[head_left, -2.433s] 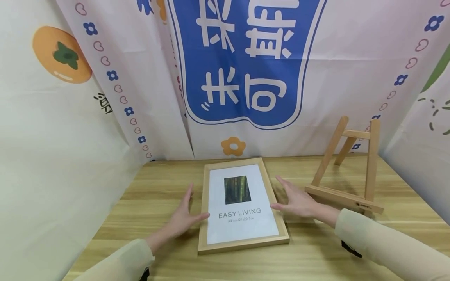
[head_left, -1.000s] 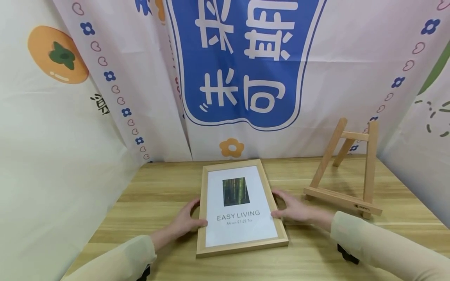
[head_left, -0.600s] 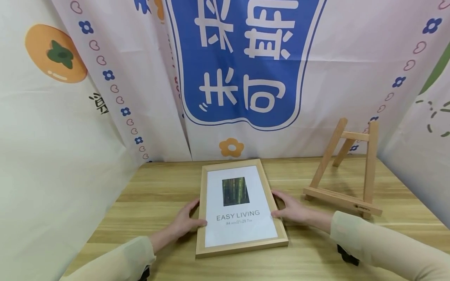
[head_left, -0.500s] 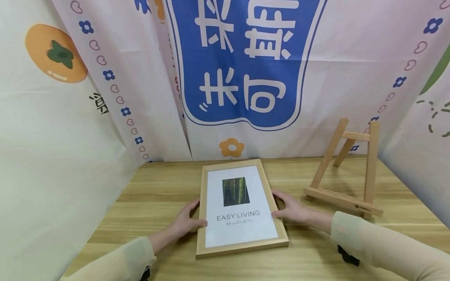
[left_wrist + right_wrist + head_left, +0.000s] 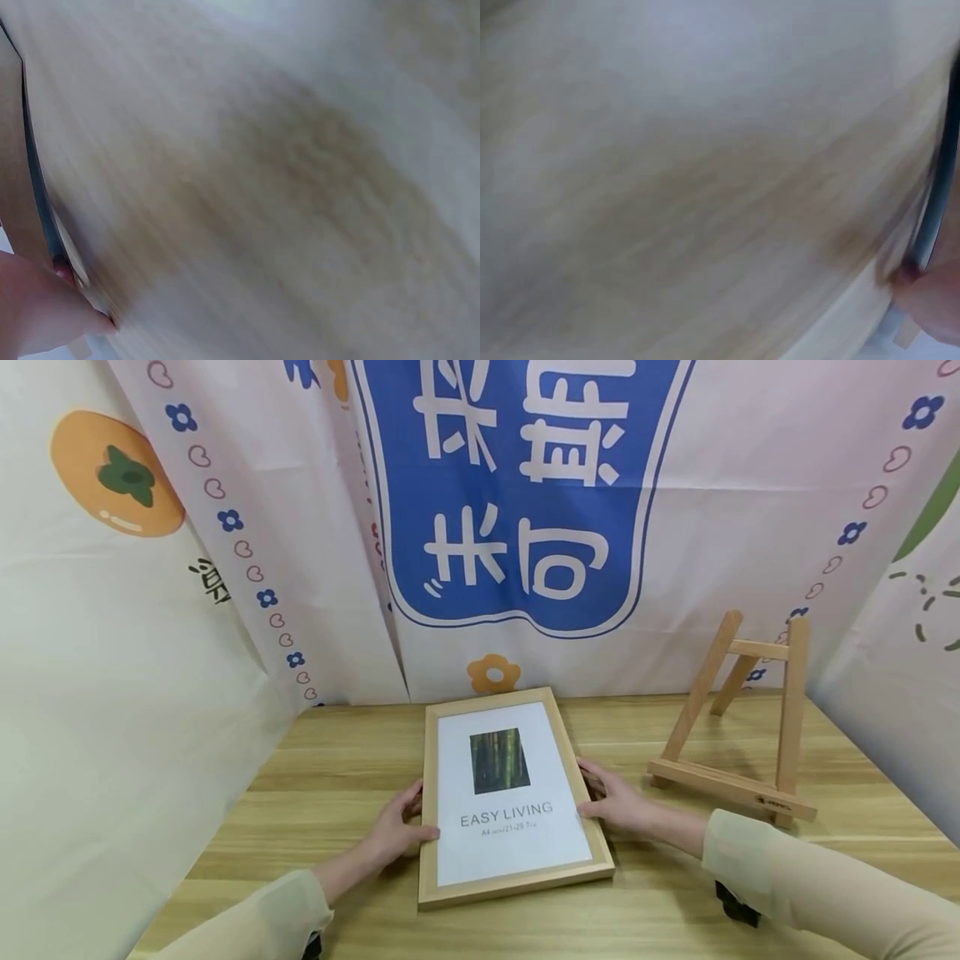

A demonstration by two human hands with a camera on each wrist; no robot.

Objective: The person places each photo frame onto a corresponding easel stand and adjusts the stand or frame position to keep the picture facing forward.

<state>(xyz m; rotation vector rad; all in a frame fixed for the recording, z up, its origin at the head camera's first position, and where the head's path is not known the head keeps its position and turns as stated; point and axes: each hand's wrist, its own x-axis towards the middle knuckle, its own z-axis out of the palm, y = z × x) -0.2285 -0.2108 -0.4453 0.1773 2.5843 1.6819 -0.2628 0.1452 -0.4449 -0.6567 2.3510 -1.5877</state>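
Observation:
A light wood picture frame with a white "EASY LIVING" insert and a small dark forest picture lies before me in the head view. Its far end is tipped up a little, while the near edge stays low at the table. My left hand grips the left side, thumb on the front and fingers at the edge. On the opposite side my right hand holds it the same way. Fingertips beneath the frame are hidden. Both wrist views are blurred; the left hand and right hand show only partly at the frame's edge.
A small wooden easel stands on the wood-grain table to the right of the right hand. A white printed cloth hangs behind the table, with pale cloth on both sides.
Both hands came in from beside the picture frame and took hold of its sides. Since half a second ago its far end has risen slightly. The easel stays put.

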